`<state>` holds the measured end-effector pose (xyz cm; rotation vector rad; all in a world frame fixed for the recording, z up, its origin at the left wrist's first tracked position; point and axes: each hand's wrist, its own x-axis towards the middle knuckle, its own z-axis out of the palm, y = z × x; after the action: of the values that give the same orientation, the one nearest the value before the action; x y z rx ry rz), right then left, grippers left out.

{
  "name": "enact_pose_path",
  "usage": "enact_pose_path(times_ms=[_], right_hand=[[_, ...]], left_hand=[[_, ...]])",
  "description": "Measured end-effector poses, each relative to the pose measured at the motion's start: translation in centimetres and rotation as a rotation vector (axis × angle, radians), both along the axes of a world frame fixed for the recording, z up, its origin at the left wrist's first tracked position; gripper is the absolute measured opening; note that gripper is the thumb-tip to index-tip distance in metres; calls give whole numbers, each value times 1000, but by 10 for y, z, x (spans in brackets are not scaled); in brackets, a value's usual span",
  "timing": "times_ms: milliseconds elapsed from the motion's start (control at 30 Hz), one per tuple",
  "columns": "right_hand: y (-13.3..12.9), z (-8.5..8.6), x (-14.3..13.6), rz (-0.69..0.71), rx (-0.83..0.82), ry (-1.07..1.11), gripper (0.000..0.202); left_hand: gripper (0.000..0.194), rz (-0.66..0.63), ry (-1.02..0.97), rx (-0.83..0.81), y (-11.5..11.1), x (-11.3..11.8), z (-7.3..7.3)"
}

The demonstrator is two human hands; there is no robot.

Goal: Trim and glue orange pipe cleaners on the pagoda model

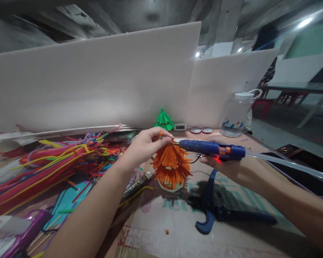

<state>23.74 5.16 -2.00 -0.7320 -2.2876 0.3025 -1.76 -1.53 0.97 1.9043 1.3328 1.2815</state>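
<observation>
While I look through the head camera, the left hand point(146, 145) is closed in a pinch at the tip of the orange tree point(172, 159), probably so that its light, fringed tiers stay steady. The right hand point(226, 168) grips the blue glue gun point(204, 147) from below, level, its nozzle close to those fingertips; that angle seems to suit placing glue precisely while the glue stick point(288, 163) trails freely behind. Under the gun, the tree stands upright on a pale base point(174, 188), central, where both hands reach it. Nearer me lie the blue-handled cutters point(210, 206), apart from the tree. The colored stems point(51, 168) are heaped to the left, and behind the tree sits a green tree point(163, 120), perhaps set back to keep it safe.
</observation>
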Motion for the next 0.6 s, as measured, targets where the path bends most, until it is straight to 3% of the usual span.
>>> enact_pose_path(times_ms=[133, 300, 600], right_hand=[[-12, 3, -3, -88, -85, 49, 24], [-17, 13, -8, -99, 37, -27, 12], [-13, 11, -5, -106, -26, 3, 19]], left_hand=[[28, -15, -38, -17, 0, 0, -1], [27, -34, -73, -25, 2, 0, -3], [25, -57, -129, -39, 2, 1, -3]])
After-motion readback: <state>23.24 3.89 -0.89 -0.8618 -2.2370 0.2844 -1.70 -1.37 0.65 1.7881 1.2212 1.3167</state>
